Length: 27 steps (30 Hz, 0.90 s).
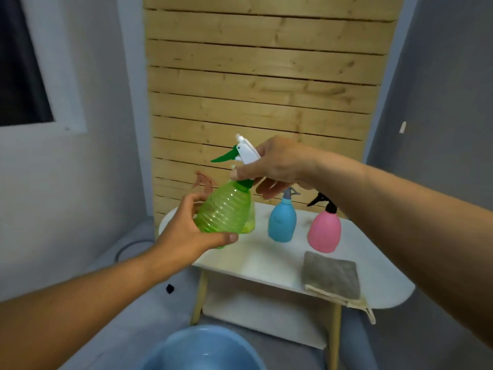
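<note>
I hold a translucent green ribbed spray bottle (226, 209) in the air above the left end of a small white table (269, 265). My left hand (192, 228) grips the bottle's body from the left and below. My right hand (280, 166) grips its white spray head (246, 150) at the neck; the green trigger points left. The bottle leans slightly to the right.
A blue spray bottle (282, 220) and a pink one (324, 231) with a black trigger stand on the table. A folded grey cloth (332, 275) lies at its front right. Another orange-pink sprayer (202, 181) shows behind the green bottle. A blue basin (202, 351) sits on the floor below.
</note>
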Tool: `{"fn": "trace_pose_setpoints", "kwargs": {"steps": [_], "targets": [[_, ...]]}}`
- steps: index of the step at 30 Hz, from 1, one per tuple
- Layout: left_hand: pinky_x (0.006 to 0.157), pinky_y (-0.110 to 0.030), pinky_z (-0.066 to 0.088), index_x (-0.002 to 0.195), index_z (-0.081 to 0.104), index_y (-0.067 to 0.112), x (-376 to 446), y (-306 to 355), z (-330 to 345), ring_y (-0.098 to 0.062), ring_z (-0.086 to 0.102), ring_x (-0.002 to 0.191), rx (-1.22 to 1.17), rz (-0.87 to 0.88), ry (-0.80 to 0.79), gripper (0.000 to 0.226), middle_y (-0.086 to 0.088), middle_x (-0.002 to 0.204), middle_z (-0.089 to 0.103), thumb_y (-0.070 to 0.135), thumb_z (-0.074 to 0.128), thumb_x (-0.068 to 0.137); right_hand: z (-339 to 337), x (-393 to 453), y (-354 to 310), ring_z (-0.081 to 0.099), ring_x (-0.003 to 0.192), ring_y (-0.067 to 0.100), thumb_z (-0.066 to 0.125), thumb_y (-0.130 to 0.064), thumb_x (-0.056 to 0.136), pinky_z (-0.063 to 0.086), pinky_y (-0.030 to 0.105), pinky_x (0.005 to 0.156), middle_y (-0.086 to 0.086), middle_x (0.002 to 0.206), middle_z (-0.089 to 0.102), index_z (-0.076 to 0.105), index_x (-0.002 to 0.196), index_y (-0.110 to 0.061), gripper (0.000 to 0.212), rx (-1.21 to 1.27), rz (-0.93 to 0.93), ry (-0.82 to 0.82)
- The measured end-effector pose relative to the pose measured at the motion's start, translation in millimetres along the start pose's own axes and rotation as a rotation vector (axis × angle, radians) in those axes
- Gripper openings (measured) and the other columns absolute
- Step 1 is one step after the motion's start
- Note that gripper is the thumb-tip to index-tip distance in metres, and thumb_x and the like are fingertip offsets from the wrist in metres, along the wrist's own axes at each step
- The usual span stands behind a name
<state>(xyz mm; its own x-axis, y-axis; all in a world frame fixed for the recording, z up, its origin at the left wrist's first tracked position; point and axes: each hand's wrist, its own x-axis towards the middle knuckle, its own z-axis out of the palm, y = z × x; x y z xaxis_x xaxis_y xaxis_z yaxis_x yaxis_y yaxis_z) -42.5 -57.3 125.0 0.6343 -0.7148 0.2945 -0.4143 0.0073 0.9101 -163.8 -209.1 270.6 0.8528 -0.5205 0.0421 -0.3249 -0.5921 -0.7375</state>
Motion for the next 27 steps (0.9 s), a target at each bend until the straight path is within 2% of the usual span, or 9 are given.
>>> {"fn": "trace_pose_setpoints", "kwargs": {"steps": [5, 8, 13, 17, 18, 20, 22, 24, 27], "targets": [[0.087, -0.028, 0.058, 0.124, 0.054, 0.047, -57, -12, -30, -0.002, 0.069, 0.102, 0.018, -0.047, -0.052, 0.083, 0.015, 0.121, 0.065, 0.037, 0.101, 0.056, 39, -33, 15, 0.068, 0.061, 0.021, 0.089, -0.027, 0.075, 0.063, 0.031, 0.064, 0.015, 0.073, 0.074, 0.071, 0.096, 0.003, 0.04, 0.14, 0.038, -0.083], [0.095, -0.036, 0.058, 0.133, 0.055, 0.047, -87, -16, -46, -0.01, 0.07, 0.111, -0.083, -0.108, -0.121, 0.091, 0.012, 0.125, 0.069, 0.045, 0.097, 0.052, 53, -51, 25, 0.07, 0.069, 0.023, 0.088, -0.024, 0.076, 0.064, 0.034, 0.073, 0.02, 0.082, 0.075, 0.073, 0.096, 0.004, 0.037, 0.234, 0.038, -0.159], [0.093, -0.05, 0.059, 0.129, 0.056, 0.041, -122, -28, -68, -0.028, 0.072, 0.112, -0.314, -0.247, -0.188, 0.086, -0.003, 0.128, 0.067, 0.053, 0.095, 0.053, 79, -73, 33, 0.07, 0.076, 0.02, 0.084, -0.018, 0.08, 0.062, 0.036, 0.083, 0.015, 0.086, 0.074, 0.072, 0.107, 0.004, 0.037, 0.338, 0.064, -0.263], [0.088, -0.055, 0.06, 0.126, 0.055, 0.034, -124, -42, -70, -0.037, 0.074, 0.103, -0.447, -0.414, -0.164, 0.053, -0.012, 0.13, 0.066, 0.062, 0.071, 0.085, 96, -71, 50, 0.069, 0.079, 0.018, 0.083, -0.021, 0.08, 0.06, 0.034, 0.083, 0.012, 0.091, 0.076, 0.073, 0.105, -0.003, 0.032, 0.357, 0.132, -0.287], [0.087, -0.053, 0.06, 0.131, 0.053, 0.033, -123, -48, -71, -0.037, 0.073, 0.105, -0.442, -0.432, -0.185, 0.061, -0.012, 0.129, 0.068, 0.066, 0.067, 0.083, 103, -68, 57, 0.069, 0.076, 0.018, 0.084, -0.024, 0.08, 0.059, 0.034, 0.081, 0.013, 0.091, 0.077, 0.073, 0.105, -0.003, 0.034, 0.37, 0.168, -0.282], [0.087, -0.047, 0.061, 0.136, 0.05, 0.035, -119, -65, -74, -0.034, 0.072, 0.11, -0.451, -0.442, -0.25, 0.085, -0.007, 0.129, 0.069, 0.069, 0.082, 0.066, 122, -54, 74, 0.068, 0.069, 0.015, 0.084, -0.032, 0.079, 0.059, 0.03, 0.074, 0.012, 0.089, 0.077, 0.072, 0.105, -0.003, 0.042, 0.4, 0.27, -0.28], [0.086, -0.043, 0.062, 0.136, 0.047, 0.042, -118, -70, -71, -0.026, 0.073, 0.11, -0.358, -0.39, -0.304, 0.097, -0.003, 0.126, 0.07, 0.045, 0.099, 0.054, 133, -46, 85, 0.068, 0.065, 0.013, 0.083, -0.039, 0.079, 0.059, 0.028, 0.07, 0.009, 0.086, 0.077, 0.071, 0.11, -0.003, 0.049, 0.432, 0.365, -0.273], [0.082, -0.041, 0.063, 0.132, 0.045, 0.046, -111, -78, -68, -0.019, 0.073, 0.106, -0.227, -0.352, -0.222, 0.098, 0.001, 0.122, 0.068, 0.029, 0.1, 0.053, 141, -35, 97, 0.067, 0.065, 0.012, 0.081, -0.041, 0.079, 0.059, 0.027, 0.07, 0.007, 0.085, 0.077, 0.069, 0.113, -0.004, 0.052, 0.46, 0.431, -0.292], [0.09, -0.046, 0.061, 0.13, 0.05, 0.039, -104, -93, -70, -0.021, 0.074, 0.107, -0.245, -0.416, -0.191, 0.102, 0.003, 0.117, 0.073, 0.05, 0.102, 0.044, 146, -29, 115, 0.067, 0.071, 0.012, 0.083, -0.038, 0.071, 0.058, 0.027, 0.076, 0.008, 0.091, 0.077, 0.072, 0.106, -0.007, 0.048, 0.504, 0.39, -0.349]]}}
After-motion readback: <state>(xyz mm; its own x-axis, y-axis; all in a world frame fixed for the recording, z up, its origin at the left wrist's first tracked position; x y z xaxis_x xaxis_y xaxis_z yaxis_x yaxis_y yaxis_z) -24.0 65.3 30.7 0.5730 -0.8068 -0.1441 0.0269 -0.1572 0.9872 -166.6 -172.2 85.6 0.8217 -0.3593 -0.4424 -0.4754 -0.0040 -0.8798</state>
